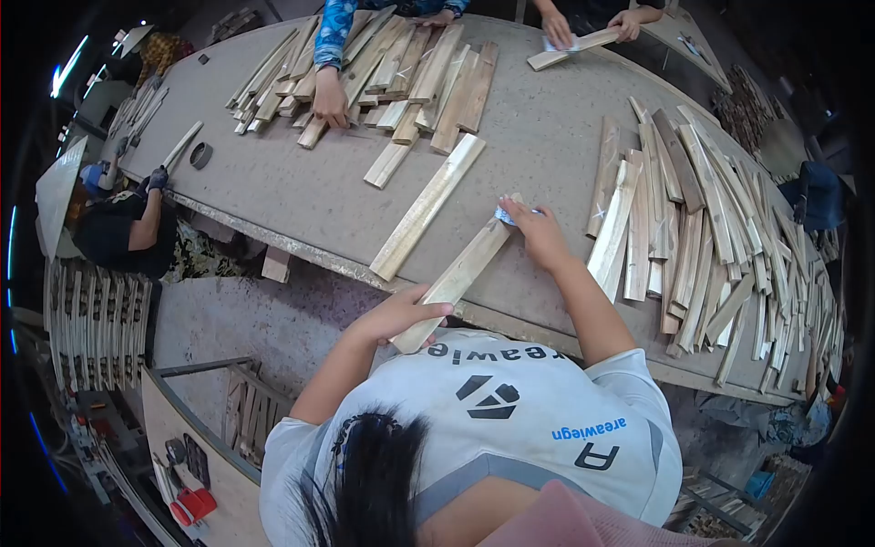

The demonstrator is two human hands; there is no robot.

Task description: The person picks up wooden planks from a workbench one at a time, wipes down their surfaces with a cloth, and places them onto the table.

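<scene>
My left hand [401,317] is closed around the near end of a pale wooden slat [463,266], which reaches past the table edge toward my body. At the slat's far end, my right hand [540,235] presses a small folded white-and-blue sheet [504,215] against the wood. The sheet looks like the printed back of sandpaper, and my fingers partly cover it. Another pale slat [428,208] lies just left of the held one, apart from it.
Slats are heaped on the table [301,196] at the right [670,219] and far side [401,68]. Across, one person's hand [331,98] touches the far heap; another person's hands [592,32] hold a slat. A dark ring [201,156] lies left, near a gloved worker [128,219].
</scene>
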